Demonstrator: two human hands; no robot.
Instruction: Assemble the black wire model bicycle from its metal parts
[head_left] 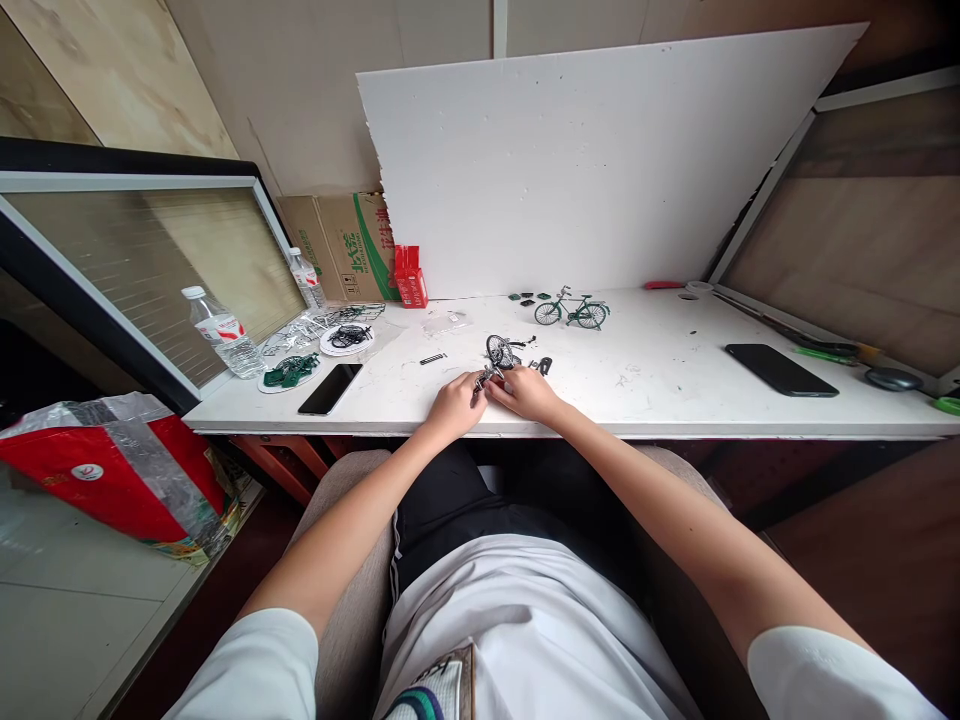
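Observation:
My left hand (457, 405) and my right hand (529, 393) meet near the table's front edge, fingers closed around small dark parts of a model bicycle (500, 352). One spoked wheel of it stands up just beyond my fingertips; the rest is partly hidden by the fingers. Small dark parts (541, 366) lie right by my right hand. Farther back stands a whole green model bicycle (572, 310). A short dark strip (433, 358) lies to the left of my hands.
On the left are a phone (330, 389), plates with green parts (291, 371) and black parts (350, 338), and water bottles (225, 330). A red box (410, 277) stands behind. Rightward lie another phone (781, 370) and a computer mouse (893, 379). A white board (600, 160) leans at the back.

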